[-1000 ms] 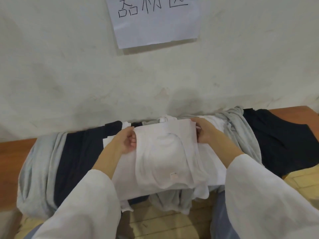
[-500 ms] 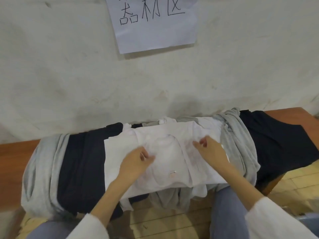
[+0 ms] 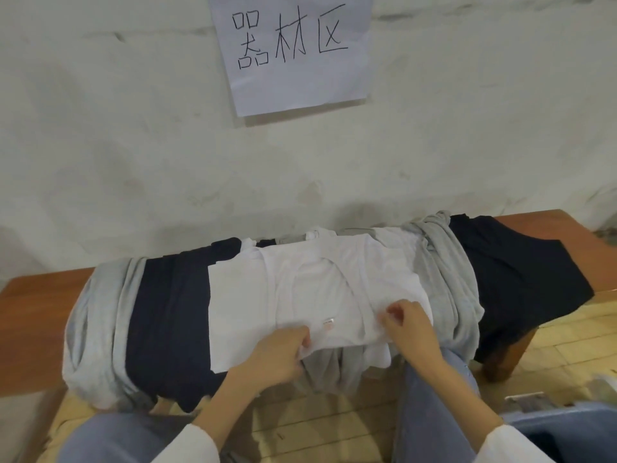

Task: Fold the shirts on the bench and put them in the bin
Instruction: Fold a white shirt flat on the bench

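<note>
A wooden desk (image 3: 40,315) stands against a rough whitewashed wall (image 3: 133,145), and a heap of shirts lies across its middle and hangs over its near edge. On top of the heap lies a white shirt (image 3: 317,282), spread flat with its sides turned inward and a small label (image 3: 328,324) showing close to its near edge. The left hand (image 3: 280,352) grips that near edge just left of the label, thumb on top and fingers curled under the cloth. The right hand (image 3: 412,325) rests on the same shirt to the right of the label, its fingertips (image 3: 390,312) bent and pinching a little of the fabric. Both hands are close together, with the label between them. Under the white shirt, a dark navy shirt (image 3: 167,312) shows on the left and beyond it a pale grey shirt (image 3: 96,329) bunched at the far left of the heap. On the right, another grey shirt (image 3: 447,282) lies crumpled just beside the white one, and a second navy shirt (image 3: 521,279) spreads toward the right end of the desk. A grey piece of cloth (image 3: 330,369) hangs down below the white shirt between the person's knees. The blue bin (image 3: 567,432) stands on the floor at the lower right, apart from the heap. A paper sign (image 3: 293,51) with handwritten characters hangs on the wall above.
</note>
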`<state>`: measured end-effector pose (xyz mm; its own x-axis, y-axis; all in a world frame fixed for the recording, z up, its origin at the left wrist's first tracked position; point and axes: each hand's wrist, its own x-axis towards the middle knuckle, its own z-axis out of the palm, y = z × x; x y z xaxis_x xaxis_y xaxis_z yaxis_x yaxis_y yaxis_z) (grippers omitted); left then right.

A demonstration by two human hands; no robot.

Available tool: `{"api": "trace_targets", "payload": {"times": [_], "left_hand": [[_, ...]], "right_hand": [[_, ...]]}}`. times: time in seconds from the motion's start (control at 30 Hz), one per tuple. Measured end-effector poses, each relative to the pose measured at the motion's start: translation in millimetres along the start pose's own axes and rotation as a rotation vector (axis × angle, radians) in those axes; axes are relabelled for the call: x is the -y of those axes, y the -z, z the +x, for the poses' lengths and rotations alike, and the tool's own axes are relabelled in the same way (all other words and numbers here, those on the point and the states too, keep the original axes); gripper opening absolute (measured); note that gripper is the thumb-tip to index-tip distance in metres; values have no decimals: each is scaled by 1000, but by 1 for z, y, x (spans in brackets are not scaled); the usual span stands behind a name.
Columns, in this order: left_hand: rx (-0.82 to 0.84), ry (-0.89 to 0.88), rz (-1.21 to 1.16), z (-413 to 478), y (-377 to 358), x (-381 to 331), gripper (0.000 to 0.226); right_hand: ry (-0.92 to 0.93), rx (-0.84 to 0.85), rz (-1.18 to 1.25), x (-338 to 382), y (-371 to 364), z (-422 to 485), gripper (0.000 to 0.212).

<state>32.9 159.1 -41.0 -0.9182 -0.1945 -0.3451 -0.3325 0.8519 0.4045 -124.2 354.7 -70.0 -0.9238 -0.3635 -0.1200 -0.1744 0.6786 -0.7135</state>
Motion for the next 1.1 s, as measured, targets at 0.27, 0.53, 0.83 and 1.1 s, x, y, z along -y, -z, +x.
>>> {"api": "trace_targets", "payload": {"times": [0.27,0.53,0.83,1.1], "left_hand": [[-359,-217,171,38,-35,-68,58],[-204,-78,384,54,-64,-102,79],[-326,-78,282,68,-64,-111,91],[-448,203,-755,75,-10,-106,41]], "right_hand": [[-290,-92,15,-22,37,1,47],[-416,34,196,-24,42,5,22],[-437,-16,458,14,55,8,19],[-345,79,956,78,51,38,23]]}}
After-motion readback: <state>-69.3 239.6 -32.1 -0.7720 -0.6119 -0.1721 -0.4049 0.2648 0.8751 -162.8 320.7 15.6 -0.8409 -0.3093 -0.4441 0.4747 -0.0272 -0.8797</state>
